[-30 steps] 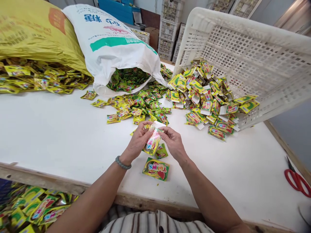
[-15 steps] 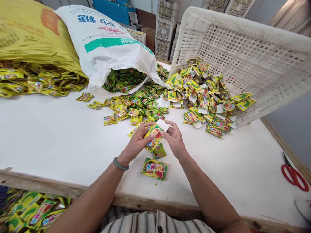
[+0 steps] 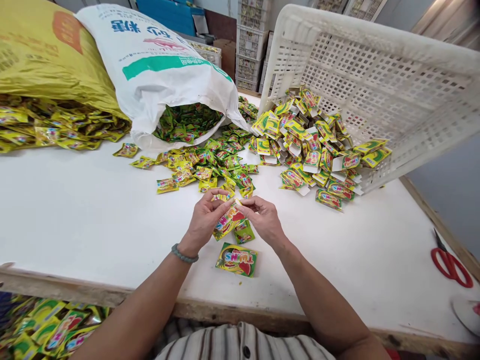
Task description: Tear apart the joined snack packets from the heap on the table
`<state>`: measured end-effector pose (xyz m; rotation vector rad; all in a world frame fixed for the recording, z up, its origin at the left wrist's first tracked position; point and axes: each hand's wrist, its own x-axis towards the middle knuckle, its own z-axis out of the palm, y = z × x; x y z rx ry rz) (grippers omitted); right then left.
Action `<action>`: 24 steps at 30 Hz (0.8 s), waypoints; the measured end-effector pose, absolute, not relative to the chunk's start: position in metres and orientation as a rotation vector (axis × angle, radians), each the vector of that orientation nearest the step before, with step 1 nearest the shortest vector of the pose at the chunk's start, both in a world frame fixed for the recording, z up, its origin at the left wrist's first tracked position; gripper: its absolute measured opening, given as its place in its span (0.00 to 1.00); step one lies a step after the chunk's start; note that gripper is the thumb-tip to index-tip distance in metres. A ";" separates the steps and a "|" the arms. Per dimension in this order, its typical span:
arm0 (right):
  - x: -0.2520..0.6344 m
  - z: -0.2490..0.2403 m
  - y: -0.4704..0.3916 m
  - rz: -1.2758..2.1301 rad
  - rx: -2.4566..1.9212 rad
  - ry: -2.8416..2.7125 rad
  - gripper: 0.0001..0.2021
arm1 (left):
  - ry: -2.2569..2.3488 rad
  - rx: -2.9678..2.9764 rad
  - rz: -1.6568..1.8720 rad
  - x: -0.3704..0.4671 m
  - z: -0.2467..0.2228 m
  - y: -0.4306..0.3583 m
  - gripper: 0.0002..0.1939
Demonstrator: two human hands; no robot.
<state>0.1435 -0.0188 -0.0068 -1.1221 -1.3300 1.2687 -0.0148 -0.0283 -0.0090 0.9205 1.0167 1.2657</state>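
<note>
Between my hands is a small yellow and green candy box (image 3: 228, 223), tilted above the table. My left hand (image 3: 207, 216) grips its left side, thumb on the upper edge. At its upper right end my right hand (image 3: 260, 216) pinches the box, where the white flap no longer shows. Just below lies a green candy packet (image 3: 244, 234), partly hidden behind the box. Nearer to me a second candy box (image 3: 237, 260) lies flat, closed as far as I can see. Beyond my hands spreads a heap of yellow and green candy packets (image 3: 210, 167).
A white sack (image 3: 165, 75) spills green packets; a yellow sack (image 3: 41, 55) stands left over yellow packets. At right, a tipped white crate (image 3: 375, 75) has open-ended boxes (image 3: 311, 145) before it. Red-handled scissors (image 3: 451, 265) lie at the right edge. More packs (image 3: 52, 325) sit below at left.
The white flap at the box's end stood out before and is now folded in under my fingers. My right hand has drawn inward, and the box has shifted slightly left.
</note>
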 end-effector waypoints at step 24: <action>0.146 -0.004 -0.028 1.016 -1.071 -1.582 0.11 | 1.042 0.780 1.198 -0.018 -0.001 -0.028 0.25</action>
